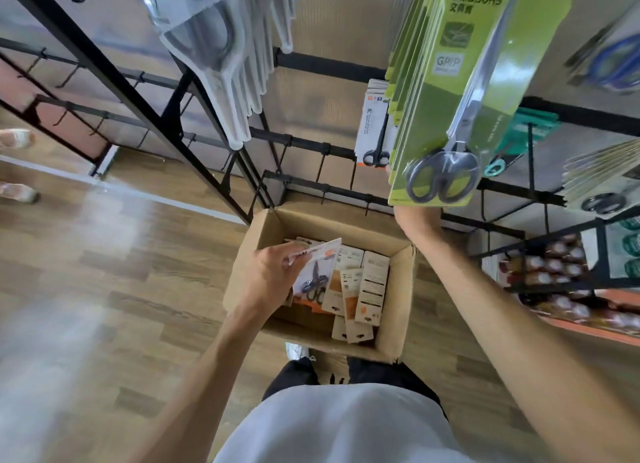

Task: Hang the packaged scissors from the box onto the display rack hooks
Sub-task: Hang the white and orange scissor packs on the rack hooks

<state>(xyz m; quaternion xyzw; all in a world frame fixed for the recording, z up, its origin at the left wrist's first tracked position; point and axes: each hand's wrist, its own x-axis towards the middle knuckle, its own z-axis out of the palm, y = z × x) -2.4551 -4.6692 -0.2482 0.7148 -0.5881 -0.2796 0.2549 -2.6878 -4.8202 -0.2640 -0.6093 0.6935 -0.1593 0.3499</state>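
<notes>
An open cardboard box (398,289) stands on the floor below the rack, holding several carded scissor packs (372,289). My left hand (273,272) is over the box, shut on a white-and-orange scissor pack (313,272) lifted at a tilt. My right hand (412,220) reaches up behind the hanging green scissor packs (460,91); its fingers are hidden, so what it holds cannot be seen. More white-and-orange packs (374,123) hang on a hook behind the green ones. Bare black hooks (323,164) stick out from the rack bars above the box.
White-packaged scissors (221,46) hang at upper left. Teal packs (519,136) and other packs (602,182) hang at right, above a shelf of small goods (561,272). Another person's feet (17,164) stand at far left on the wooden floor.
</notes>
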